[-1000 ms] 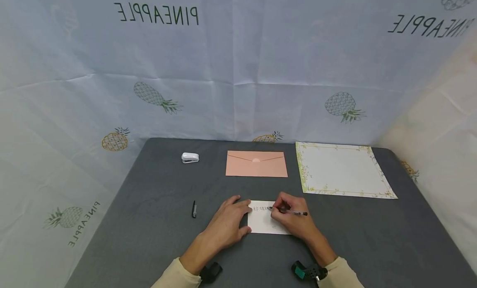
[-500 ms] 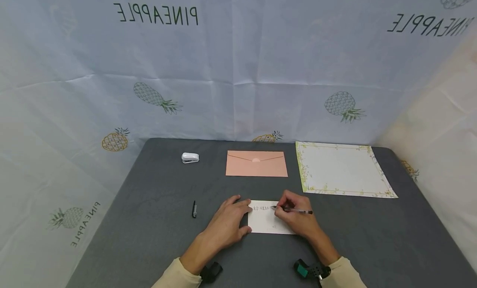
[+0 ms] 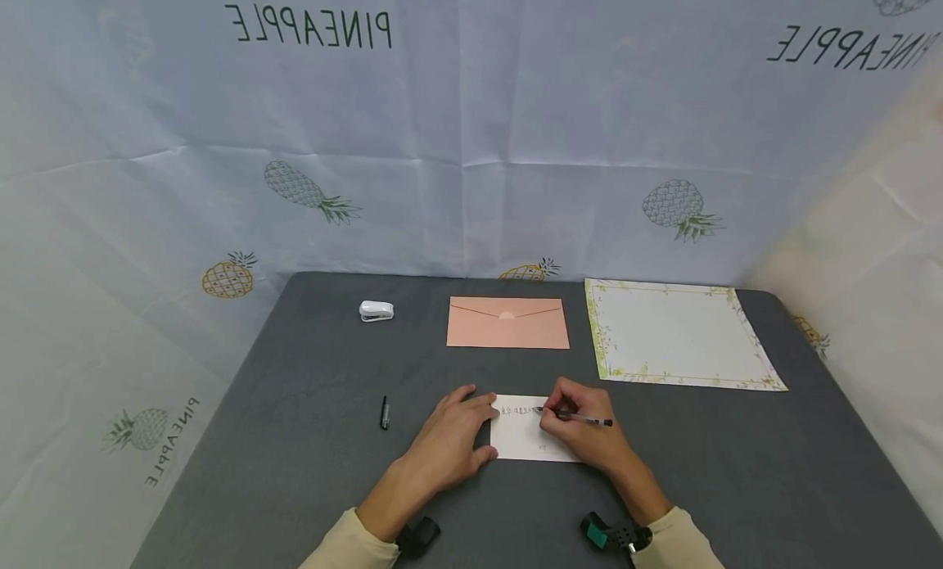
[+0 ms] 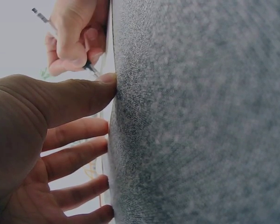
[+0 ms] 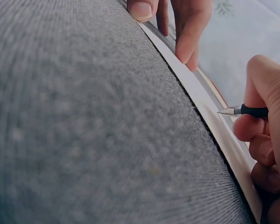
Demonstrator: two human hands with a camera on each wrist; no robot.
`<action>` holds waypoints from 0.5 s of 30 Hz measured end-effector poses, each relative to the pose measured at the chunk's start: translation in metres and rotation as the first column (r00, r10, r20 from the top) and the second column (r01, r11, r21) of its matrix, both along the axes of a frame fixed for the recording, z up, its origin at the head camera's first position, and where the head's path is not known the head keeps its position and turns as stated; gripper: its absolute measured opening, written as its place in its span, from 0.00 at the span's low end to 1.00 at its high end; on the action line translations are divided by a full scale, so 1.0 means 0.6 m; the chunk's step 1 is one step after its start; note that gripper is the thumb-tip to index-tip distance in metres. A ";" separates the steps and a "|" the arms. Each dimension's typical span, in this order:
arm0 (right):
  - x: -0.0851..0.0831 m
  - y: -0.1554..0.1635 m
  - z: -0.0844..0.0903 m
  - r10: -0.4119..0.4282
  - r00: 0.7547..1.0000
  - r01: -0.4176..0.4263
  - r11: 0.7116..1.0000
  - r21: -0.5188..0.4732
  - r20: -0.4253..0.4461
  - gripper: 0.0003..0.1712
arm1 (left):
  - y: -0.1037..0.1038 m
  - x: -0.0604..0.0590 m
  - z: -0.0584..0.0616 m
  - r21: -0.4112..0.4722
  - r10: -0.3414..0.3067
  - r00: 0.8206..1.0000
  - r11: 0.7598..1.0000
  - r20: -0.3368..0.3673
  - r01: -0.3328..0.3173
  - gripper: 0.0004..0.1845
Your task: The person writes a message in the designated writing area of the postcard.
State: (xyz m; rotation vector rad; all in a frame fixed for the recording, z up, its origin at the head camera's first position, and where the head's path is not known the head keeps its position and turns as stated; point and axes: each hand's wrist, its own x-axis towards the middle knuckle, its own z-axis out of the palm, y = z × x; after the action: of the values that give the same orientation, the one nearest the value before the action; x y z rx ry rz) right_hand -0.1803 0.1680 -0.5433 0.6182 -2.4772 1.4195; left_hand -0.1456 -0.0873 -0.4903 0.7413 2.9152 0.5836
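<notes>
A slim dark pen (image 3: 578,417) is gripped by the right hand (image 3: 582,430), lying nearly level, its metal tip pointing left onto the white card (image 3: 519,442). The card, bearing 1 handwritten line, lies on the grey table (image 3: 295,438) and is pressed flat by the left hand (image 3: 449,446), fingers straight.

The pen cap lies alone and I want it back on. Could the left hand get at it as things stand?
Probably yes: the pen cap lies on bare table left of the left hand.
</notes>
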 end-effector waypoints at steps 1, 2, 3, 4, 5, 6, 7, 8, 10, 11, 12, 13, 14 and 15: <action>0.000 0.000 0.000 0.000 1.000 0.000 1.000 0.004 0.000 0.22 | 0.000 0.000 0.000 -0.001 0.000 1.000 1.000 0.000 0.000 0.27; 0.000 0.000 0.001 0.002 1.000 -0.002 1.000 0.005 -0.001 0.22 | 0.000 0.000 0.000 -0.001 -0.001 1.000 1.000 0.000 0.001 0.27; 0.001 0.000 0.001 0.004 1.000 -0.004 1.000 0.006 -0.001 0.22 | 0.000 0.000 0.001 -0.001 -0.001 1.000 1.000 0.001 0.001 0.27; 0.001 0.000 0.002 0.004 1.000 -0.004 1.000 0.009 -0.003 0.22 | 0.001 0.001 0.001 -0.001 -0.001 1.000 1.000 0.001 0.001 0.27; 0.001 0.000 0.002 0.005 1.000 -0.005 1.000 0.010 -0.005 0.22 | 0.000 0.001 0.001 0.000 -0.001 1.000 1.000 0.003 0.001 0.27; 0.001 0.000 0.003 0.008 1.000 -0.007 1.000 0.012 -0.006 0.22 | 0.000 0.001 0.000 0.002 -0.001 1.000 1.000 0.004 0.001 0.27; 0.001 0.000 0.003 0.010 1.000 -0.010 1.000 0.013 -0.007 0.21 | 0.000 0.001 0.001 0.003 -0.001 1.000 1.000 0.005 0.001 0.27; 0.001 0.000 0.004 0.013 1.000 -0.013 1.000 0.013 -0.008 0.21 | 0.000 0.001 0.001 0.005 -0.001 1.000 1.000 0.006 0.001 0.27; 0.000 0.001 0.003 0.013 1.000 -0.013 1.000 0.012 -0.014 0.21 | 0.000 0.001 0.001 0.009 0.000 1.000 1.000 0.007 0.000 0.27; 0.000 0.002 0.003 0.009 1.000 -0.009 1.000 0.009 -0.020 0.21 | 0.000 0.001 0.001 0.010 0.000 1.000 1.000 0.010 0.000 0.27; 0.000 0.002 0.002 0.005 1.000 -0.005 1.000 0.006 -0.026 0.21 | -0.001 0.001 0.001 0.010 0.001 1.000 1.000 0.011 -0.001 0.27; -0.001 0.002 0.001 0.000 0.999 0.000 1.000 0.001 -0.032 0.21 | -0.001 0.001 0.001 0.010 0.001 1.000 1.000 0.012 -0.001 0.27; -0.001 0.003 0.000 -0.006 0.999 0.005 1.000 -0.004 -0.038 0.22 | -0.001 0.002 0.001 0.010 0.001 1.000 1.000 0.012 -0.001 0.27; -0.001 0.003 0.000 -0.012 0.999 0.011 1.000 -0.007 -0.044 0.22 | -0.001 0.002 0.000 0.010 0.001 1.000 1.000 0.013 -0.001 0.27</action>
State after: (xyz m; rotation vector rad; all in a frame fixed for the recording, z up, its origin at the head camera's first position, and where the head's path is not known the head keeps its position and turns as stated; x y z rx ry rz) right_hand -0.1810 0.1697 -0.5435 0.6255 -2.4374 1.3948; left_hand -0.1445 -0.0880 -0.4903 0.7341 2.9033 0.6019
